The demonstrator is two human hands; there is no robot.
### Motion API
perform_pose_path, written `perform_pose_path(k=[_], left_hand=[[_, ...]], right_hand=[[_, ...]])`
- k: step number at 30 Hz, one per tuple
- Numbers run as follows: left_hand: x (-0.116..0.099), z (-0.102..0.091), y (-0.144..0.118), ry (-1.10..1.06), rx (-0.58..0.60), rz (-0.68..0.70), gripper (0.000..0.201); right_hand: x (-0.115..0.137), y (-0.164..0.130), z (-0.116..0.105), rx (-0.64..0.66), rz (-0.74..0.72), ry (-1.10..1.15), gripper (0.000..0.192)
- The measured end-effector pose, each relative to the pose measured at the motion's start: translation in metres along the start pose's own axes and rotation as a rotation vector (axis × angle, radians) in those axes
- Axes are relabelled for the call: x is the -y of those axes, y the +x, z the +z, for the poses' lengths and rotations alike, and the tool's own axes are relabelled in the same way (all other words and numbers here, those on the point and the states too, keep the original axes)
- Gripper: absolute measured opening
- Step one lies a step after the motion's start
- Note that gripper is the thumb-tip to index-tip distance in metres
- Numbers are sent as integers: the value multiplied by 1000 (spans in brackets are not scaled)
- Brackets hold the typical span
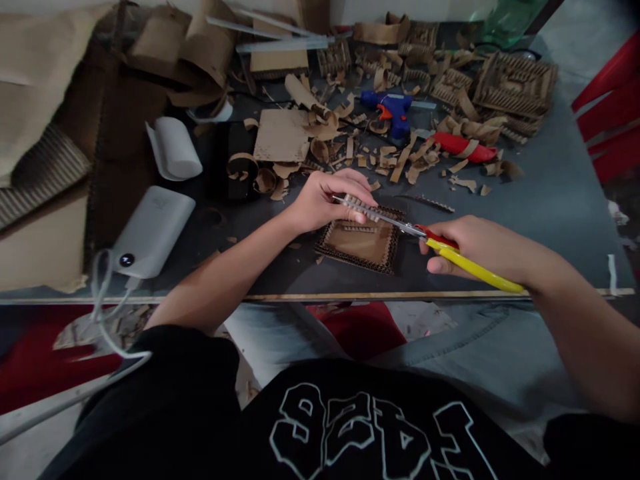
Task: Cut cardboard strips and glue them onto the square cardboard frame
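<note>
My left hand [337, 197] pinches a small strip of corrugated cardboard [356, 205] between thumb and fingers. Scissors [463, 263] with red and yellow handles are gripped in my right hand [465, 243]. Their blades point left and lie along the strip, close to my left fingertips. Below both hands a square cardboard frame [333, 250] with layered corrugated edges rests on the dark table, partly covered by my left hand and the blades. A thin corrugated strip [433, 202] lies just above my right hand.
Cardboard scraps [385, 157] litter the far half of the table, around a blue glue gun [395, 110]. A stacked corrugated piece [517, 87] sits at back right. On the left are a white power bank [155, 230] with a cable, a paper roll [177, 150] and large cardboard sheets [40, 87].
</note>
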State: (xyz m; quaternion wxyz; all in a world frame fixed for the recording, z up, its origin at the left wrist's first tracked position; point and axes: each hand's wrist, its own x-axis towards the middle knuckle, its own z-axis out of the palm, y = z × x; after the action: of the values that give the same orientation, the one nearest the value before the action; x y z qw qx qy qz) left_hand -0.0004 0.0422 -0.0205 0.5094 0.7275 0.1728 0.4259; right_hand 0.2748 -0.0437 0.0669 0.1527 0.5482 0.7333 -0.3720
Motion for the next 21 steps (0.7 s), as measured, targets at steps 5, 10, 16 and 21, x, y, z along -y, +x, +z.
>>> perform_pose_path(k=[5, 10, 16, 21], left_hand=[[1, -1, 1, 27, -5, 1, 34], [-2, -1, 1, 32, -2, 11, 32], [0, -4, 2, -14, -28, 44, 34], [2, -5, 3, 40, -55, 38, 35]], right_hand=[[3, 1, 2, -51, -5, 6, 70], [1, 6, 2, -58, 2, 41, 73], [-11, 7, -2, -48, -36, 66, 77], [-18, 6, -2, -7, -149, 111, 77]])
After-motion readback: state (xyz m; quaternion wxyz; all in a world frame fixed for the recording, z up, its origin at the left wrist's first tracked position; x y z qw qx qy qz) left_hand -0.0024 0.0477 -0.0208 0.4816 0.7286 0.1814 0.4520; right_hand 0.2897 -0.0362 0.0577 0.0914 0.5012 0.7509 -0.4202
